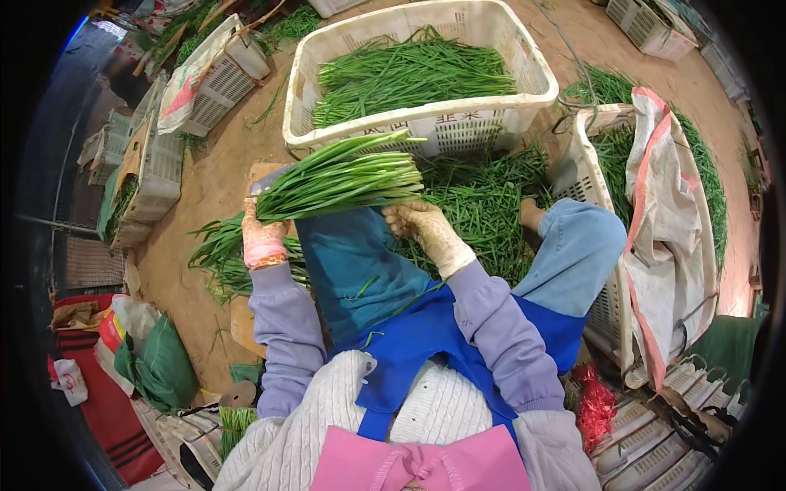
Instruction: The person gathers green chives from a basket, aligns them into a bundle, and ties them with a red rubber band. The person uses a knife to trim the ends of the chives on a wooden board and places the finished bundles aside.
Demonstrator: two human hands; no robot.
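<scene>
A thick bunch of garlic chives point(344, 178) is held above my lap, pale stem ends to the right. My left hand point(264, 233), in a patterned glove, grips its leafy left end. My right hand point(430, 233), in a stained light glove, has its fingers curled at the lower edge of the stem ends; whether it pinches any stems is hidden. Under and behind my left hand, more chives point(224, 255) lie on a wooden board point(242, 322). Loose chive leaves point(479, 227) are heaped on the ground between my legs.
Ahead stands a white plastic crate point(417, 113) of chives. At right, a woven sack point(666, 245) drapes over another crate point(592, 147). More crates point(221, 92) stand at far left. A green bag point(163, 362) is at lower left, red plastic twine point(595, 408) at lower right.
</scene>
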